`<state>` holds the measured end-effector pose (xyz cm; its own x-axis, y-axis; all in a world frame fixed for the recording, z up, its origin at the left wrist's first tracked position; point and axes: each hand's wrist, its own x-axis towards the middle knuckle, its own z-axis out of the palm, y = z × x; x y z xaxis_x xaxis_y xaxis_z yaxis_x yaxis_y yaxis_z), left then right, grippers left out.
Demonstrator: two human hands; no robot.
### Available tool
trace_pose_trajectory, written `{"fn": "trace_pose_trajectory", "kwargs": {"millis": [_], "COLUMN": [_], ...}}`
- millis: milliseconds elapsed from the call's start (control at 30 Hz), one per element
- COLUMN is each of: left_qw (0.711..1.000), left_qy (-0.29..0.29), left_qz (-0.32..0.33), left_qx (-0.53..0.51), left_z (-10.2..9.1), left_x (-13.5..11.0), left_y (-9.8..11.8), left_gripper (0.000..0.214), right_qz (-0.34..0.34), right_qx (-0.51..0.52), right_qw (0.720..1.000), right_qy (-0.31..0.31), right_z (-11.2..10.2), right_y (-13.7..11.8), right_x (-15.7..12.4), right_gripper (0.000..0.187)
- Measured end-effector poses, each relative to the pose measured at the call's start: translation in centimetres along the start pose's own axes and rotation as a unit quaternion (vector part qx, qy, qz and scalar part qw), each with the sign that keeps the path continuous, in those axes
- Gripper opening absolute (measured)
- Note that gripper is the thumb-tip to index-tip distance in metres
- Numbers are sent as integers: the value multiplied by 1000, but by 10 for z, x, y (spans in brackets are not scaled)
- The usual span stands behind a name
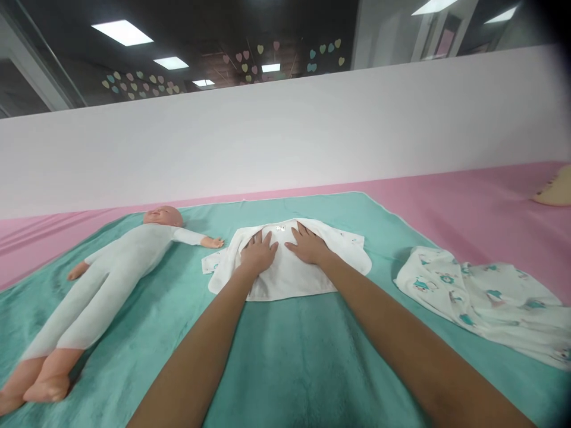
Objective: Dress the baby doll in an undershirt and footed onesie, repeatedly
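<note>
A small white baby top (289, 279) lies spread out in front of me, its inside and a neck label showing, its printed sleeves poking out at both sides. My left hand (259, 252) rests flat on its left half, fingers spread. On the right half, my right hand (307, 242) presses down in the same way, fingers apart and tips near the collar. Neither hand grips the cloth. To the left lies a baby doll (129, 255) on its back, in a white bodysuit, one arm stretched toward the top.
A teal blanket (285, 356) lies under everything, over a pink surface (446, 208). Crumpled printed baby cloth (482, 297) lies at the right. A yellowish object (555, 189) sits at the far right edge. Behind runs a white wall (267, 142) with glass above.
</note>
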<state>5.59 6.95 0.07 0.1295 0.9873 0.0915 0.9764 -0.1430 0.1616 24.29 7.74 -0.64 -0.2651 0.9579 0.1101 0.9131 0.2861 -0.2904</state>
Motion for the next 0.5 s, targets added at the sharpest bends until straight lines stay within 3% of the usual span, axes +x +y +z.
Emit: {"fn": "trace_pose_trajectory", "kwargs": {"millis": [133,267,400,500], "left_qw": [1000,998,989,986], "left_qy": [-10,-1,12,4], "left_qz": [15,45,128,147], "left_qx": [10,34,69,77], "left_z": [0,-1,0,-1], "left_x": [-1,-10,-34,-56], "left_y": [-2,0,1,-2], "left_gripper": [62,59,59,62], "right_qz": [11,-34,-103,-125], "right_qx": [-2,-22,-34,-27], "right_qw": [1000,999,994,992], "right_qy": [-3,14,19,7], "right_z": [-1,2,6,6], "right_y": [-1,-5,-14,-20], "right_x": [0,-7,-27,-46], "right_gripper": [71,63,70,75]}}
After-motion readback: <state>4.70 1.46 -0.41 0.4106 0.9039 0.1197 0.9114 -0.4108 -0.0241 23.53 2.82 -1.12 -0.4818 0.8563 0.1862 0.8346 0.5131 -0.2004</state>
